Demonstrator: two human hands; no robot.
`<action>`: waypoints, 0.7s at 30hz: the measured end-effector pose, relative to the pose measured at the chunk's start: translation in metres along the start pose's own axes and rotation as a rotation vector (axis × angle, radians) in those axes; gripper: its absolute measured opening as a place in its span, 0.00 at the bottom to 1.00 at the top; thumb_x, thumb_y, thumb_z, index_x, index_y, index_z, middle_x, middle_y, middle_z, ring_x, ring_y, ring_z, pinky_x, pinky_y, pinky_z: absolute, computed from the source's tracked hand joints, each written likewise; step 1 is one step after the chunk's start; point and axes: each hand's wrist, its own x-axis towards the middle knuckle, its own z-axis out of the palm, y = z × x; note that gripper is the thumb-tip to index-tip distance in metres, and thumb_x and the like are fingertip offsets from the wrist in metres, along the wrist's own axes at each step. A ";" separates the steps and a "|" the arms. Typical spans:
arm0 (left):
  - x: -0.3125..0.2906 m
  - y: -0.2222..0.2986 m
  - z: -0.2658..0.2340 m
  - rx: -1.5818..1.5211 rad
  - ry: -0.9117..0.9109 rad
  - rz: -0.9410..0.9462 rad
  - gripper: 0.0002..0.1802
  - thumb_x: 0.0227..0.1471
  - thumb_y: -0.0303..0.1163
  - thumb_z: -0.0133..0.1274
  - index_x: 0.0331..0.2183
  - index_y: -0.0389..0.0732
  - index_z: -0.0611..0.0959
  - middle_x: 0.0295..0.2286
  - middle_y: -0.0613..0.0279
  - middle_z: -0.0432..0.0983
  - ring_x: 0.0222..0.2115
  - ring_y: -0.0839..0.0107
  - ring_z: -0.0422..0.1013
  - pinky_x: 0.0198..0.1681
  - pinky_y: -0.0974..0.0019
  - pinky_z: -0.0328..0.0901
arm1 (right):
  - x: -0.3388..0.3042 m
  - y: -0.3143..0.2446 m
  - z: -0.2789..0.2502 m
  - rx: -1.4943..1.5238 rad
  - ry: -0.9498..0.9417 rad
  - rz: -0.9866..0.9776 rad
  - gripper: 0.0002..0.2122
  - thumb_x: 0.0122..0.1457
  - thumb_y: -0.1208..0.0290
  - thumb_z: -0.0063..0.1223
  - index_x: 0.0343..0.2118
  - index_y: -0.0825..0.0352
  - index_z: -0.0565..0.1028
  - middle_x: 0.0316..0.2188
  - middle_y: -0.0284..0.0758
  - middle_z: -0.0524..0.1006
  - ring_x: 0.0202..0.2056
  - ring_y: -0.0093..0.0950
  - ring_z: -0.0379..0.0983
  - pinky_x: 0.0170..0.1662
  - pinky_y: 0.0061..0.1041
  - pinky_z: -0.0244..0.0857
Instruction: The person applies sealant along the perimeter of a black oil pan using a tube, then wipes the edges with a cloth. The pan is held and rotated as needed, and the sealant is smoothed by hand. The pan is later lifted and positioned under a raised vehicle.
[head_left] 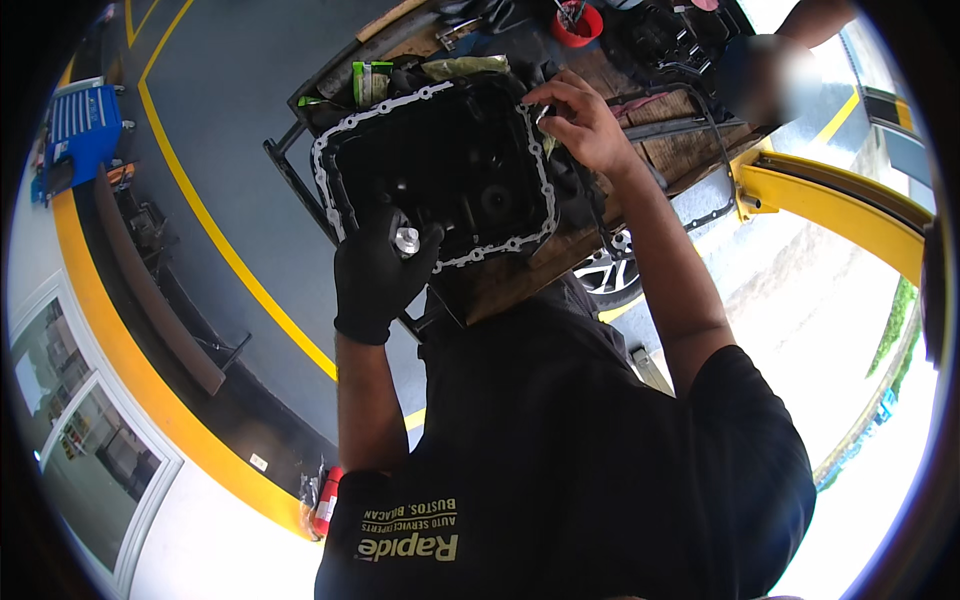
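Observation:
A black oil pan (420, 160) lies on the cart in front of me, its open side up. Uneven pale grey sealant (319, 165) runs around its flange and bolt holes. My left hand (380, 275), in a black glove, is closed at the pan's near left corner. A small silver, cap-like piece (406, 240) shows between its thumb and fingers; the rest of it is hidden. At the far right corner of the flange, my bare right hand (592, 125) is pinched. Something small, dark and shiny sits at those fingertips, too small to name.
Behind the pan lie green packets (371, 80) and a red bowl (578, 24) of small parts. Dark machine parts (665, 45) fill the far right, beside another person's arm (815, 20). A yellow lift arm (835, 200) stands right; a blue tool cabinet (85, 130) stands far left.

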 end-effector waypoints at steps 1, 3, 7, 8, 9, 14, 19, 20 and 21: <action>0.001 0.001 -0.001 -0.003 -0.005 -0.002 0.23 0.58 0.50 0.75 0.39 0.42 0.84 0.30 0.54 0.86 0.31 0.48 0.84 0.33 0.50 0.76 | 0.001 0.003 0.001 -0.015 0.001 -0.023 0.15 0.60 0.76 0.63 0.50 0.68 0.86 0.44 0.30 0.74 0.38 0.20 0.71 0.42 0.24 0.66; 0.001 0.002 -0.002 -0.009 -0.014 -0.006 0.24 0.57 0.50 0.75 0.39 0.41 0.84 0.30 0.55 0.86 0.31 0.48 0.84 0.33 0.50 0.76 | 0.000 0.007 0.000 -0.027 -0.001 -0.026 0.16 0.59 0.76 0.63 0.51 0.67 0.86 0.44 0.31 0.74 0.38 0.20 0.71 0.42 0.24 0.66; 0.002 0.003 -0.003 -0.009 -0.017 -0.014 0.24 0.57 0.50 0.75 0.39 0.41 0.84 0.30 0.54 0.85 0.31 0.48 0.84 0.33 0.50 0.76 | 0.002 -0.007 0.003 -0.023 -0.002 0.032 0.17 0.59 0.75 0.64 0.52 0.65 0.87 0.45 0.31 0.74 0.37 0.20 0.71 0.42 0.24 0.66; 0.003 0.005 -0.004 -0.012 -0.022 -0.021 0.24 0.58 0.50 0.75 0.40 0.41 0.84 0.30 0.54 0.85 0.31 0.48 0.84 0.33 0.50 0.76 | 0.002 -0.009 0.005 -0.026 0.002 0.042 0.18 0.58 0.75 0.64 0.52 0.64 0.88 0.45 0.31 0.74 0.37 0.20 0.70 0.42 0.24 0.66; 0.003 0.006 -0.005 -0.014 -0.027 -0.028 0.24 0.58 0.50 0.75 0.40 0.41 0.84 0.30 0.54 0.85 0.31 0.48 0.84 0.33 0.51 0.76 | 0.002 -0.006 0.005 -0.052 0.008 -0.006 0.17 0.58 0.75 0.64 0.52 0.64 0.88 0.45 0.31 0.74 0.37 0.20 0.70 0.42 0.24 0.65; 0.001 0.006 -0.006 -0.031 -0.029 -0.030 0.24 0.58 0.50 0.75 0.40 0.41 0.84 0.29 0.53 0.85 0.30 0.47 0.84 0.32 0.50 0.76 | 0.004 0.000 0.004 -0.035 0.030 -0.057 0.16 0.58 0.75 0.64 0.49 0.64 0.89 0.45 0.31 0.74 0.36 0.21 0.70 0.41 0.24 0.65; -0.003 0.003 -0.004 -0.002 -0.031 -0.047 0.24 0.59 0.51 0.74 0.38 0.41 0.83 0.28 0.54 0.84 0.30 0.46 0.83 0.32 0.48 0.75 | 0.005 0.005 0.007 -0.060 0.042 -0.075 0.17 0.58 0.75 0.63 0.51 0.65 0.89 0.45 0.31 0.73 0.37 0.21 0.70 0.41 0.25 0.66; -0.004 0.004 -0.004 -0.005 -0.026 -0.054 0.24 0.59 0.51 0.74 0.38 0.41 0.83 0.28 0.54 0.84 0.30 0.46 0.83 0.31 0.48 0.75 | 0.005 0.008 0.007 -0.054 0.037 -0.095 0.17 0.58 0.75 0.63 0.52 0.65 0.89 0.45 0.31 0.74 0.37 0.21 0.70 0.41 0.25 0.66; -0.004 0.004 -0.004 -0.008 -0.020 -0.061 0.24 0.59 0.51 0.74 0.38 0.41 0.83 0.28 0.54 0.84 0.29 0.46 0.83 0.31 0.48 0.75 | 0.005 0.010 0.007 -0.039 0.048 -0.056 0.18 0.58 0.75 0.63 0.52 0.64 0.89 0.45 0.31 0.73 0.37 0.21 0.70 0.41 0.25 0.66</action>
